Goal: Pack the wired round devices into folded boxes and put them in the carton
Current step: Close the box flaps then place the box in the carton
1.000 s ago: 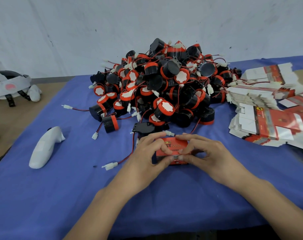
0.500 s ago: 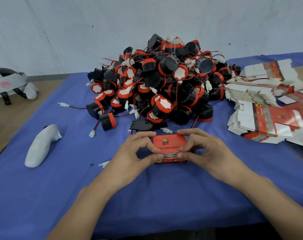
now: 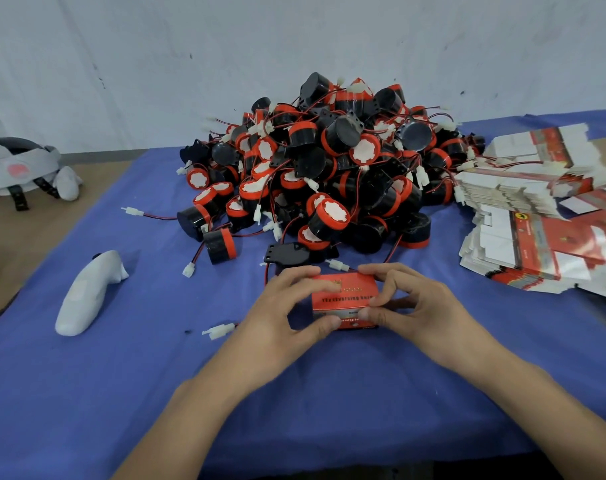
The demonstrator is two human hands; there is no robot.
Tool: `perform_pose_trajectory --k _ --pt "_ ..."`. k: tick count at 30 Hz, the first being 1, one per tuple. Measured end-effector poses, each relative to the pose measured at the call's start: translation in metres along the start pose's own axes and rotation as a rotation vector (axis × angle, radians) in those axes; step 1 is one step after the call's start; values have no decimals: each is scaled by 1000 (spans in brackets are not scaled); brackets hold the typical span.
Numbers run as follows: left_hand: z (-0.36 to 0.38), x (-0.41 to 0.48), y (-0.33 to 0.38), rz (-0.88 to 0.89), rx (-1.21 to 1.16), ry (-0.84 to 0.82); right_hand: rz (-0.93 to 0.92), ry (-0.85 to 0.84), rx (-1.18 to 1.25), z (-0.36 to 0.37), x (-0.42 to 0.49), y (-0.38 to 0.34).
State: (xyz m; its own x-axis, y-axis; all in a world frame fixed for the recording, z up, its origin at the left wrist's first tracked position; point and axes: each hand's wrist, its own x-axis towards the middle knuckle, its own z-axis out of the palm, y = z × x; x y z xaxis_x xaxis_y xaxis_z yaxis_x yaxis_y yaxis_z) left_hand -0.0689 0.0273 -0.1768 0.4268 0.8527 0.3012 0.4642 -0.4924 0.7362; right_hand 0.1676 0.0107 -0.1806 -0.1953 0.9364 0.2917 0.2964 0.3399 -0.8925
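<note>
Your 2 hands, left hand (image 3: pixel 281 317) and right hand (image 3: pixel 409 306), both pinch red box (image 3: pixel 346 296) on table (image 3: pixel 329 410), centre, toward front edge, just before device pile (image 3: pixel 329 168). Risk: hard squeeze could buckle flap; white connector (image 3: pixel 218 330) by left hand may snag. Carton unseen.

Looks to me like a small packing workshop. I'm staring at a big heap of identical black-and-red round devices (image 3: pixel 329 174) with red wires and white plugs, dumped loose on a work table covered with a blue cloth (image 3: pixel 87 393). On the right sit stacks of flat printed box blanks (image 3: pixel 523 237), all the same red-and-white design. Behind it all there's just a bare, scuffed white wall (image 3: pixel 156 64). A white headset (image 3: pixel 17 164) and a white controller (image 3: pixel 87 292) lie off to the left.
</note>
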Motion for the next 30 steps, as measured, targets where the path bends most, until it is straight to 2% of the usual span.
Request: perform_pose_trajectory --k 5,9,18,25,30 --pt "10 8 3 85 86 -8 -28 -16 -84 -3 3 0" --pt "12 12 5 71 56 6 -28 -24 -129 -3 4 1" --pt "15 12 7 -52 -97 1 -24 -6 -182 0 0 -1" --pt "24 10 17 -223 -123 55 51 16 -4 2 -1 -10" --pt "26 15 33 -177 -479 178 -32 112 153 10 0 -22"
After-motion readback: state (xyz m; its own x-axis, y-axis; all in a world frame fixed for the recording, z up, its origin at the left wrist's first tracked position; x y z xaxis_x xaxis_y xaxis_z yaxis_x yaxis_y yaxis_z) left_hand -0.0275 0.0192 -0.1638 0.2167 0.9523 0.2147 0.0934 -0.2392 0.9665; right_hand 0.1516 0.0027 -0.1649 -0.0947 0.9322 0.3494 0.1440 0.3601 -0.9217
